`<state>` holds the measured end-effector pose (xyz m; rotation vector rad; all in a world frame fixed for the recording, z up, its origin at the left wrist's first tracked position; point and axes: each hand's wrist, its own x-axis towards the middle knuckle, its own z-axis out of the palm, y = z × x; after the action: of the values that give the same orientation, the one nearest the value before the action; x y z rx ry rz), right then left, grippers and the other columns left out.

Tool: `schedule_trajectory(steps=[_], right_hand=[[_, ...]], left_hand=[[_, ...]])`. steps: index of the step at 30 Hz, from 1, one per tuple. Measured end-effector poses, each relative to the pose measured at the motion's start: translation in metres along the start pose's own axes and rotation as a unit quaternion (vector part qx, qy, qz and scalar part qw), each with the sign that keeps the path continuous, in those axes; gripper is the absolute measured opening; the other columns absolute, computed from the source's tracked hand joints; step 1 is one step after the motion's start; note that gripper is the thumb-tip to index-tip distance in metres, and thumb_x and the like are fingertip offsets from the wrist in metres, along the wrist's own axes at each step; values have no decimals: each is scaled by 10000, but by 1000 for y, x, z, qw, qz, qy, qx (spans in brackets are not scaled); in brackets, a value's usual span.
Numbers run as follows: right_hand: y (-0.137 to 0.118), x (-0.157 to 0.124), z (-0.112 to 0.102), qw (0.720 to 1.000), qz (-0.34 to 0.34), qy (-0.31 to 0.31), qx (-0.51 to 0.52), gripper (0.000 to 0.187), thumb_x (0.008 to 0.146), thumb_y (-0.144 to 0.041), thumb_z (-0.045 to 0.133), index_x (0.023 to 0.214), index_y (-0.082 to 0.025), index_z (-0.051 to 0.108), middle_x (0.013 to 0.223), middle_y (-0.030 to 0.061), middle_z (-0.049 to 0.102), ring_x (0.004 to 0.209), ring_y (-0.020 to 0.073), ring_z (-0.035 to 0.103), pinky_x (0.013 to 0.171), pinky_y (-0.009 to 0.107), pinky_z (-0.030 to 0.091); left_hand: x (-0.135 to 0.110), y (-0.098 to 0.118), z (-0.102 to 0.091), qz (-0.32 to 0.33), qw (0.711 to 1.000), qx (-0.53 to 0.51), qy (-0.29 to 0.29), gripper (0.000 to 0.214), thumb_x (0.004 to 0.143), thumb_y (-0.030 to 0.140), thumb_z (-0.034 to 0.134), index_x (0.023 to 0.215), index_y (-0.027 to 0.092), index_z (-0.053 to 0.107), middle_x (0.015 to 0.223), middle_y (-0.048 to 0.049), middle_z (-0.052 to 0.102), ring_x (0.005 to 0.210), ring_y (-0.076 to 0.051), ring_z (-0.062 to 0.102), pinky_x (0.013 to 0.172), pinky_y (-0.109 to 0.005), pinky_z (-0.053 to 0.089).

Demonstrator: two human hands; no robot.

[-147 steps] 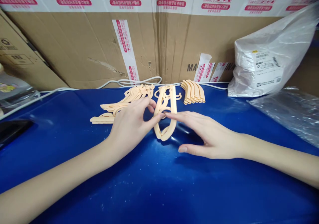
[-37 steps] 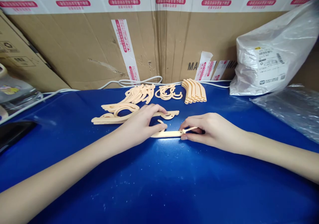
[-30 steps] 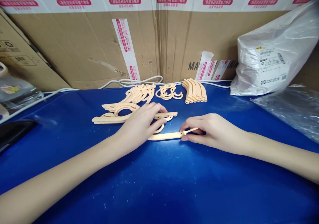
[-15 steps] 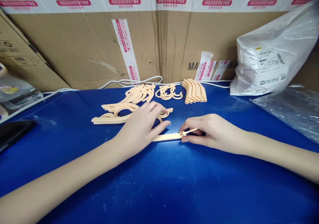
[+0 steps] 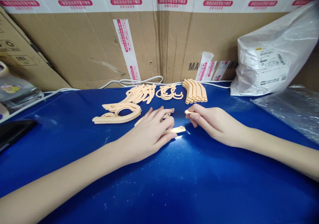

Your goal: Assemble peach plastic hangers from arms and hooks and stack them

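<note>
My left hand (image 5: 152, 132) lies flat, fingers stretched, over a peach plastic hanger part (image 5: 177, 130) on the blue table (image 5: 159, 184); only the part's right end sticks out past my fingertips. My right hand (image 5: 214, 122) is just to the right, pinching a small peach clip piece (image 5: 188, 112) between thumb and fingers, lifted slightly off the table. A pile of peach hanger arms (image 5: 119, 111) lies beyond my left hand. Several hooks (image 5: 168, 92) and a stack of curved pieces (image 5: 195, 90) lie further back.
Large cardboard boxes (image 5: 154, 41) wall off the back edge. A white cable (image 5: 74, 88) runs along their foot. A white plastic bag (image 5: 269, 61) and clear film (image 5: 291, 111) sit at the right. A black object (image 5: 12, 131) lies at the left edge.
My right hand has pulled the small clip piece off the hanger part's end and moved up and back. My left hand slid right and flattened over the part.
</note>
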<state>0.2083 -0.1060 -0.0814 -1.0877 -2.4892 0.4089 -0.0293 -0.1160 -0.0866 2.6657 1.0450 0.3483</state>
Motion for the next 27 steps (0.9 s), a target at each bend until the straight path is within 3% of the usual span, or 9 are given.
schedule_trajectory(steps=[5, 10, 17, 27], right_hand=[[-1, 0, -1, 1000, 0, -17, -2, 338, 1013, -402, 262, 914, -185, 502, 686, -9, 547, 581, 129, 506, 574, 263, 345], [-3, 0, -2, 1000, -9, -20, 20, 320, 1009, -367, 294, 935, -173, 538, 666, -22, 538, 560, 112, 483, 562, 255, 321], [-4, 1, -2, 998, -13, -29, 45, 317, 1005, -350, 296, 845, -180, 511, 657, -25, 515, 561, 109, 475, 558, 257, 317], [-11, 1, 1, 997, 10, -36, 63, 302, 985, -413, 391, 839, -184, 523, 673, -22, 556, 567, 110, 503, 555, 250, 332]], left_hand=[[1, 4, -2, -6, 996, -74, 57, 188, 1001, 365, 367, 905, 222, 442, 1333, -91, 470, 1330, -265, 385, 1075, -484, 353], [2, 4, -1, -2, 993, -90, 73, 152, 1003, 348, 376, 948, 226, 448, 1207, -79, 532, 1327, -253, 388, 1070, -454, 353], [2, 5, -1, 9, 994, -81, 68, 156, 1005, 352, 367, 930, 228, 424, 1328, -82, 472, 1295, -244, 421, 1070, -451, 342], [1, 4, 1, -3, 991, -97, 89, 134, 998, 345, 383, 969, 223, 430, 1306, -90, 499, 1268, -251, 444, 1019, -450, 402]])
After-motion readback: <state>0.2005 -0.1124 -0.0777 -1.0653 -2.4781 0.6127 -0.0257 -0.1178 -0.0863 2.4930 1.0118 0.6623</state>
